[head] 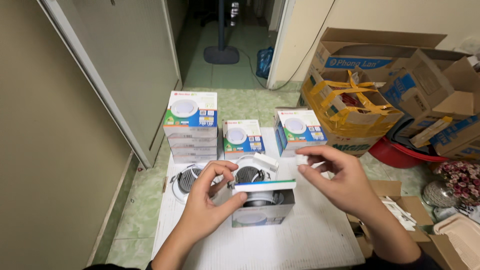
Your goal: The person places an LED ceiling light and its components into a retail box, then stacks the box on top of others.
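Your left hand (pixel 210 200) grasps the open box (pixel 262 205) at its left end, thumb on the lifted flap. The box lies on the white sheet (pixel 310 240), long axis left to right, with its open face toward you; a round lamp shows inside. Your right hand (pixel 340 175) is up and to the right of the box, pinching a small white part (pixel 301 159) between thumb and forefinger.

Just behind the box lie two unboxed lamps (pixel 190 179), backs up, with one white driver (pixel 265 161) beside the right one.

Farther back stand closed lamp boxes: a stack (pixel 192 125) of what looks like three at left, one single (pixel 242 136) in the middle, one (pixel 299 129) at right.

At far right sit several cardboard cartons (pixel 350 107); the exact number cannot be told.
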